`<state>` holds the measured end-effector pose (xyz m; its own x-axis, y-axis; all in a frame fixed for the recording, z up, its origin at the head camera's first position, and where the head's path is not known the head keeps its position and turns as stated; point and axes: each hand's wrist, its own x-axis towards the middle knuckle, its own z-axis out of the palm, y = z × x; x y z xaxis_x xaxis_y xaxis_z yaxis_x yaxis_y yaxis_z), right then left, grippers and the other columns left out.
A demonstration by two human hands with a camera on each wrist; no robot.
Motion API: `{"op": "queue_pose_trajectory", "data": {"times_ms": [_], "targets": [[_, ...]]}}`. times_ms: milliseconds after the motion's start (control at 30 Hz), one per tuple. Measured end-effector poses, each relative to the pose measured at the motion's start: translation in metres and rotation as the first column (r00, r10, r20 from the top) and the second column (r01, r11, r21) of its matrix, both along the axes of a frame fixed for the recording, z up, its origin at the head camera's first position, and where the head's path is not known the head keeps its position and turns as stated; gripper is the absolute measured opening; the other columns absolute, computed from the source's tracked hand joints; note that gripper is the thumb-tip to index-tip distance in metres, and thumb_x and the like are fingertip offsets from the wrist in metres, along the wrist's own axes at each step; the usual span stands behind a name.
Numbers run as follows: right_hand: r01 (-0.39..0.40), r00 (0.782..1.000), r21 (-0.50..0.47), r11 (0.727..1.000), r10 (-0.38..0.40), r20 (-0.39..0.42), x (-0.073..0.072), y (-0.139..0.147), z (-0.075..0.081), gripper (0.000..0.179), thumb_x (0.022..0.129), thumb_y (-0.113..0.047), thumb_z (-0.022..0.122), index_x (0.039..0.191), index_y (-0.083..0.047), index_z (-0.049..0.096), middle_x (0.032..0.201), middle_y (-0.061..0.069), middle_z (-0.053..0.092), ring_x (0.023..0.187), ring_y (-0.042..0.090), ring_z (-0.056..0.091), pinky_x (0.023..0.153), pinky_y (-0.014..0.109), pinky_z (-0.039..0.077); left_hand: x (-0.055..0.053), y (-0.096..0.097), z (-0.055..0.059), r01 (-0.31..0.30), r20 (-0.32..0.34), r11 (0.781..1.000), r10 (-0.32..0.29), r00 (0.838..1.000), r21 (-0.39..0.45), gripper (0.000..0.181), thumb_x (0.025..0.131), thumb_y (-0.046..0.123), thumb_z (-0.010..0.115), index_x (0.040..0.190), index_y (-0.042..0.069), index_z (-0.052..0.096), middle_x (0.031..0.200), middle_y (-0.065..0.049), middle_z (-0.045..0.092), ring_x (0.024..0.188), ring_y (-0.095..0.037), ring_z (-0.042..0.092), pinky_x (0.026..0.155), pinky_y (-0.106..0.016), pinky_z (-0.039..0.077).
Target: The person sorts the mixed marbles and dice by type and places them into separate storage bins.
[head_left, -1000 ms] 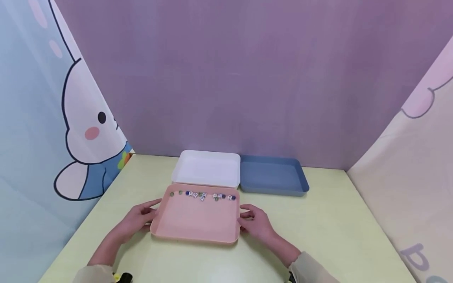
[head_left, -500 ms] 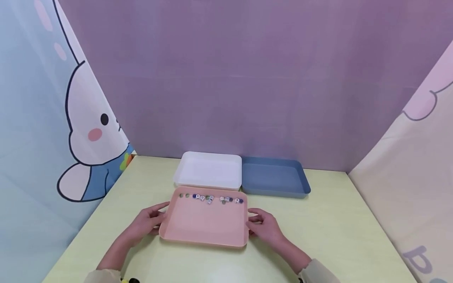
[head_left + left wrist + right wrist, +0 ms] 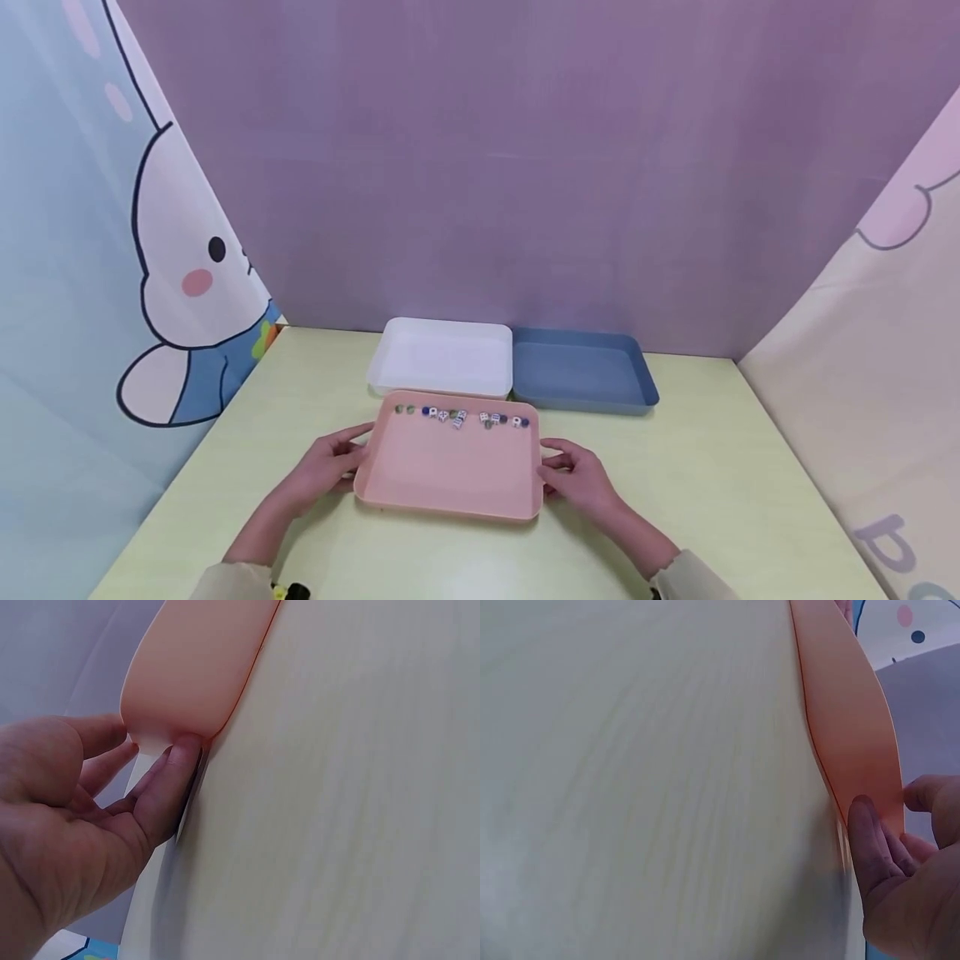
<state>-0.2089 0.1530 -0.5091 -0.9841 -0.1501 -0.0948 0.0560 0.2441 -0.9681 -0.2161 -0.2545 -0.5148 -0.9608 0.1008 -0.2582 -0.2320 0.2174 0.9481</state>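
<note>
A shallow pink tray (image 3: 450, 471) lies low over the table, between the two hands. Along its far side sit several white dice (image 3: 442, 416), mixed with small round green pieces (image 3: 399, 409) and dark blue pieces (image 3: 426, 411), too small to name surely. My left hand (image 3: 324, 467) holds the tray's left side; in the left wrist view its thumb (image 3: 180, 769) presses the outer wall near a corner. On the opposite side, my right hand (image 3: 581, 479) grips the tray likewise, thumb (image 3: 866, 832) against the wall. Some fingertips are hidden by the tray.
Behind the pink tray, a white tray (image 3: 446, 358) and a blue tray (image 3: 585, 371) stand side by side near the table's back edge. The pink tray's far rim is close to the white tray's front. Curtains surround the pale yellow table (image 3: 712, 467).
Both hands have shifted the pink tray to the right, with the dice and round pieces staying along its far side. The white and blue trays have kept their places.
</note>
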Motion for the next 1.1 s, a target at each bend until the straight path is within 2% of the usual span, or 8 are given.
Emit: {"op": "queue_pose_trajectory", "data": {"times_ms": [100,467,733,967,1100], "targets": [[0.005,1.000,0.004,1.000,-0.005,0.001,-0.002,0.002,0.002,0.045,0.087,0.002,0.069,0.130,0.006,0.055,0.097,0.019,0.068,0.067,0.028,0.068,0.060,0.039,0.058,-0.004,0.003,0.001,0.002,0.003,1.000,-0.002,1.000,0.002,0.047,0.099,0.013,0.057,0.145,0.015,0.048,0.106,-0.017,0.058,0.086,-0.026,0.061,0.070,-0.039,0.057],[0.007,1.000,0.060,0.998,-0.006,-0.006,-0.003,0.008,0.007,0.045,0.087,0.003,0.068,0.130,0.006,0.055,0.094,0.017,0.067,0.067,0.027,0.067,0.060,0.038,0.058,-0.004,0.010,0.001,0.020,-0.015,0.999,-0.019,1.000,0.029,0.049,0.100,0.015,0.056,0.146,0.010,0.044,0.106,-0.019,0.056,0.085,-0.026,0.062,0.069,-0.040,0.058],[-0.008,1.000,0.045,0.999,0.008,-0.010,-0.007,0.015,0.005,0.045,0.087,0.002,0.068,0.130,0.005,0.055,0.094,0.019,0.068,0.068,0.027,0.068,0.060,0.039,0.058,-0.004,0.018,0.002,0.004,-0.027,0.999,-0.003,1.000,0.046,0.047,0.099,0.011,0.056,0.145,0.009,0.045,0.104,-0.020,0.056,0.084,-0.027,0.063,0.068,-0.040,0.058],[0.006,1.000,0.074,0.997,-0.005,-0.008,-0.011,0.025,0.004,0.044,0.087,0.002,0.069,0.129,0.003,0.057,0.091,0.016,0.068,0.068,0.026,0.067,0.060,0.039,0.058,-0.005,0.026,-0.002,0.033,-0.050,0.998,-0.030,0.998,0.062,0.048,0.099,0.009,0.056,0.145,0.006,0.045,0.103,-0.021,0.056,0.084,-0.027,0.063,0.068,-0.039,0.058],[0.003,1.000,0.066,0.998,-0.002,-0.003,-0.012,0.030,0.003,0.044,0.087,0.001,0.069,0.129,0.003,0.057,0.091,0.016,0.068,0.068,0.027,0.067,0.061,0.039,0.058,-0.007,0.030,-0.004,0.025,-0.049,0.997,-0.022,0.999,0.077,0.047,0.098,0.008,0.056,0.145,0.008,0.046,0.103,-0.021,0.056,0.084,-0.027,0.063,0.068,-0.039,0.058]]}}
